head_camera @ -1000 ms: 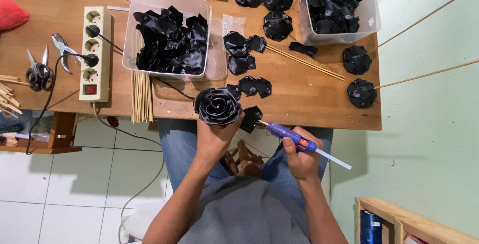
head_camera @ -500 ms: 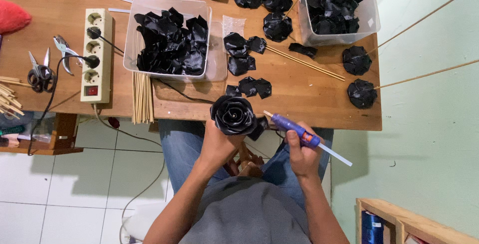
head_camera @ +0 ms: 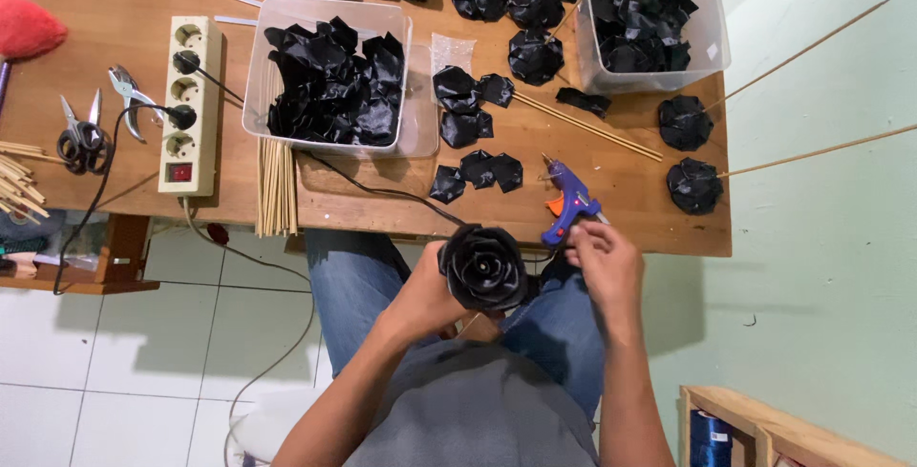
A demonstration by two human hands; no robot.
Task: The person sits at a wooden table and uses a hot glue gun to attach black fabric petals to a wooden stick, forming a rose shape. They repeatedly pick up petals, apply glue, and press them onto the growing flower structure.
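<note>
My left hand (head_camera: 427,297) holds a black rose (head_camera: 482,266) of folded glossy petals from below, over my lap just in front of the table edge. My right hand (head_camera: 602,268) is right of the rose with its fingers loosely curled, close to the flower's side. A blue glue gun (head_camera: 570,201) with an orange trigger stands on the wooden table (head_camera: 669,228) at its front edge. The gun's handle is just above my right fingertips and no finger wraps it. Its black cord (head_camera: 382,185) runs left across the table.
A clear tub of black petals (head_camera: 330,80) sits left of centre and a second tub (head_camera: 650,18) at the back right. Loose petals (head_camera: 476,171), finished black flowers on sticks (head_camera: 694,185), bamboo skewers (head_camera: 277,185), a power strip (head_camera: 191,104), scissors (head_camera: 78,133) and pliers (head_camera: 129,90) lie about.
My right hand carried the glue gun up to the table edge and stood it there. The rose has moved right and down toward my lap.
</note>
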